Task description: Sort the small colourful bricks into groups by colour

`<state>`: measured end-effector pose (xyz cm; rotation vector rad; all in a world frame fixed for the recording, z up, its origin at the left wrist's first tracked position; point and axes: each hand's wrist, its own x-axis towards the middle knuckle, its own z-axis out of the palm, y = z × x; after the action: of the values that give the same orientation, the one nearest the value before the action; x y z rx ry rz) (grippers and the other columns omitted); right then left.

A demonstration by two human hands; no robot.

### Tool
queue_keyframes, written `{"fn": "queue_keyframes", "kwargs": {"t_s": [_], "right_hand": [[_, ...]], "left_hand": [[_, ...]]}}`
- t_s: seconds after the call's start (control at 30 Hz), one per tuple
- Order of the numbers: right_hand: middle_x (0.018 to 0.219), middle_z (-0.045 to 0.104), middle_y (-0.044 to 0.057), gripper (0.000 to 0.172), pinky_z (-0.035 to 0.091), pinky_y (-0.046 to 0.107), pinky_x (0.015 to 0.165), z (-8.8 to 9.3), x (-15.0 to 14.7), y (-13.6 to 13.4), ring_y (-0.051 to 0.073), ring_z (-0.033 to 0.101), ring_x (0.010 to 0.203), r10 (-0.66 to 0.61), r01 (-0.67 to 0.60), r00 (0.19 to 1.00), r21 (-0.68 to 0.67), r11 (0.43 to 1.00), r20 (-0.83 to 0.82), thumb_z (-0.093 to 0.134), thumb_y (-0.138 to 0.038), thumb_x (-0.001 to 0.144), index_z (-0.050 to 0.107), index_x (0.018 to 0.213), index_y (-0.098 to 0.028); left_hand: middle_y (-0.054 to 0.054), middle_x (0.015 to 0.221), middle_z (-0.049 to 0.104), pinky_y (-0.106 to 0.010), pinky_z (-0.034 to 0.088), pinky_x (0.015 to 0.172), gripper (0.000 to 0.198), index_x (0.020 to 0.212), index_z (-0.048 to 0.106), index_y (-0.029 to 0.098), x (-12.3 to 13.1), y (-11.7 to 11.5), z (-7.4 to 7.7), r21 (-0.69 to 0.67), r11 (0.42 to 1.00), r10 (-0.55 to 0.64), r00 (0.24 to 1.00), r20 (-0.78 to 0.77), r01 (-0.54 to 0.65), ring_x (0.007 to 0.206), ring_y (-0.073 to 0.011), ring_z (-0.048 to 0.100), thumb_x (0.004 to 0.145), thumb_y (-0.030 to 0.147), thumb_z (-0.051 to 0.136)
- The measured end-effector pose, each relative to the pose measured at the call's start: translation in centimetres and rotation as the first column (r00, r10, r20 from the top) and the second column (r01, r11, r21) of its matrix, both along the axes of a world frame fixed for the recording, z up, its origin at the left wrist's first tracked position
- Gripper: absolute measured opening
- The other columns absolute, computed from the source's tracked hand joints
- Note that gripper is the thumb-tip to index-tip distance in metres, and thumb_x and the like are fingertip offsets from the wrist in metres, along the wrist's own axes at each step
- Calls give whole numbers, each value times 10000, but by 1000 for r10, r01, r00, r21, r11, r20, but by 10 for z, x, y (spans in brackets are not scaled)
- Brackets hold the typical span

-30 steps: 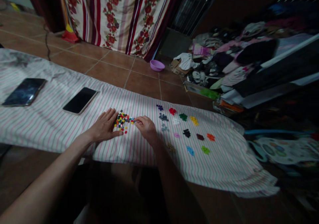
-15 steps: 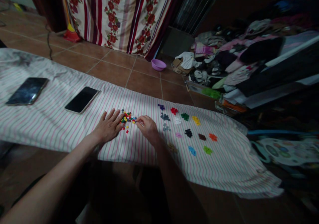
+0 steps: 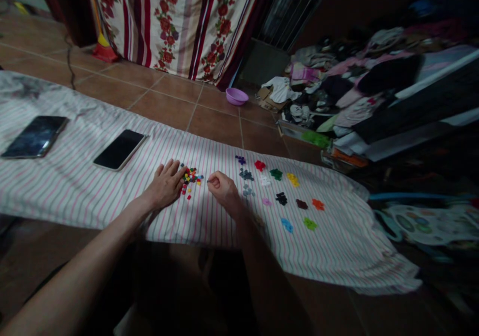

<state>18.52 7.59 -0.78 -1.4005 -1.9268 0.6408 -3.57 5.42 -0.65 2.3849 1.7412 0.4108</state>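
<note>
A small heap of mixed coloured beads (image 3: 191, 177) lies on a pink-striped white cloth (image 3: 75, 186). My left hand (image 3: 166, 185) rests flat on the cloth, fingers spread, its tips touching the heap's left side. Just right of the heap, my right hand (image 3: 223, 191) is pinched closed; what it holds is too small to make out. Further right, sorted little piles lie apart by colour: red (image 3: 259, 165), green (image 3: 276, 174), yellow (image 3: 293, 179), black (image 3: 281, 198), orange (image 3: 318, 205), blue (image 3: 287, 225).
Two dark phones (image 3: 119, 149) (image 3: 35, 136) lie on the cloth to the left. Beyond it is tiled floor with a purple bowl (image 3: 236, 96), a flowered curtain (image 3: 179, 22), and a heap of clothes (image 3: 355, 86) at the right.
My left hand has slid right onto the left part of the bead heap. My right hand has drawn back slightly from the heap, still pinched.
</note>
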Motion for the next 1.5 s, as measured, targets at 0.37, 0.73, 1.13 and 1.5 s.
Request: {"fn": "queue_keyframes", "kwargs": {"t_s": [0.37, 0.73, 1.13, 1.5], "right_hand": [[762, 620, -7, 116, 469, 251, 710, 9, 12, 3, 131, 560, 683, -18, 17, 1000, 30, 999, 24, 548, -165, 776, 650, 803, -212], [790, 639, 14, 194, 474, 252, 723, 17, 31, 11, 142, 570, 698, -136, 129, 989, 108, 986, 57, 524, -157, 783, 701, 843, -210], [850, 694, 36, 202, 507, 289, 726, 13, 77, 23, 160, 615, 716, -488, 494, 870, 150, 857, -73, 527, -230, 764, 663, 911, -203], [730, 685, 16, 92, 455, 300, 678, 12, 99, 21, 190, 623, 684, -646, 641, 763, 110, 760, 22, 569, -246, 721, 642, 770, -219]], "left_hand": [[-110, 1367, 512, -619, 355, 1060, 359, 1223, 545, 264, 6, 10, -3, 115, 981, -166, 981, 102, 154, 1354, -328, 362, 903, 283, 382], [-148, 1347, 501, -580, 359, 1061, 422, 1270, 505, 194, 14, 15, -10, 141, 982, -140, 984, 110, 124, 1360, -341, 357, 929, 376, 335], [-145, 1328, 521, -573, 374, 1045, 404, 1232, 554, 210, 17, 12, -1, 132, 988, -99, 987, 128, 82, 1312, -345, 419, 922, 382, 361], [-133, 1375, 495, -570, 357, 1064, 402, 1247, 536, 226, 13, 13, -6, 123, 989, -93, 989, 112, 79, 1350, -343, 378, 936, 389, 341]]}}
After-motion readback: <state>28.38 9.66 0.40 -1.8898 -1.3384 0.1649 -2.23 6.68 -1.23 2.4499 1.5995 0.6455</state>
